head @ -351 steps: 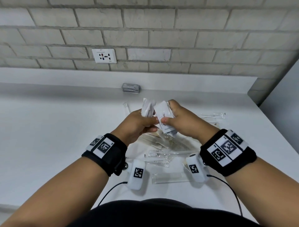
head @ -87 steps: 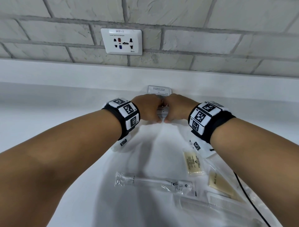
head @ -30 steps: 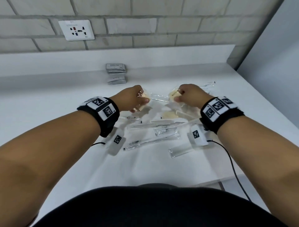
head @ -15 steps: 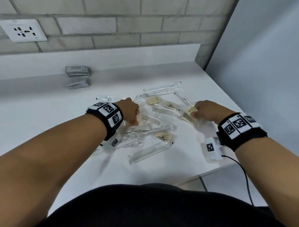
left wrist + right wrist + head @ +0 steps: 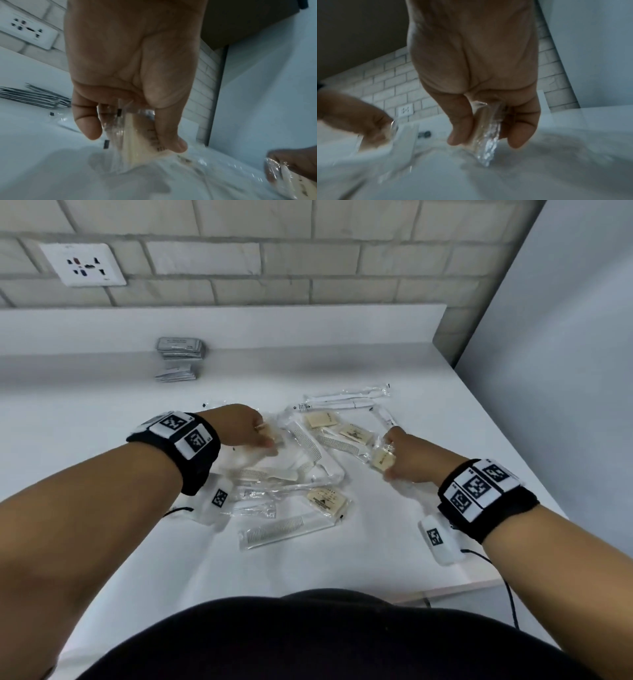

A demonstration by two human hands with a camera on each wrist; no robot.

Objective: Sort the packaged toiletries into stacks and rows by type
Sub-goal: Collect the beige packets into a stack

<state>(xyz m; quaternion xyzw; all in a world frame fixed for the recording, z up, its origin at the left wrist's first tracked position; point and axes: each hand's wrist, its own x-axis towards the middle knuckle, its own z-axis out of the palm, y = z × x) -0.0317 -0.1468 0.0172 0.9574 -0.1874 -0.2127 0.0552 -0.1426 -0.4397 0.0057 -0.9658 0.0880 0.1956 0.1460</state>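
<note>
Bench [image 5: 394, 542], white and running back to a brick wall, carries everything here. Two low stacks of grey sachets [image 5: 180, 349] stand at its back edge under the wall socket [image 5: 82, 270], one just in front of the other; that sorting looks done. Most of the work is left, by my reading: a loose heap of clear-wrapped items spreads across the middle of the bench toward its right edge. In it lie several combs [image 5: 284, 530], overlapping at mixed angles, and long thin wrapped sticks [image 5: 346, 398], probably toothbrushes, at the far side of the heap. Small cream soap bars [image 5: 327, 499] are scattered among them, one near the front of the heap and a few toward the back right, none yet in a stack or row.

Left hand [image 5: 245, 426] is over the left side of the heap, its thumb and fingers curled to pinch one wrapped soap bar [image 5: 137, 138] by the wrapper, just above the bench. Right hand [image 5: 407, 458] is at the right side of the heap, fingers likewise curled round another wrapped soap [image 5: 383, 458]. Both look like the start of a soap group.
</note>
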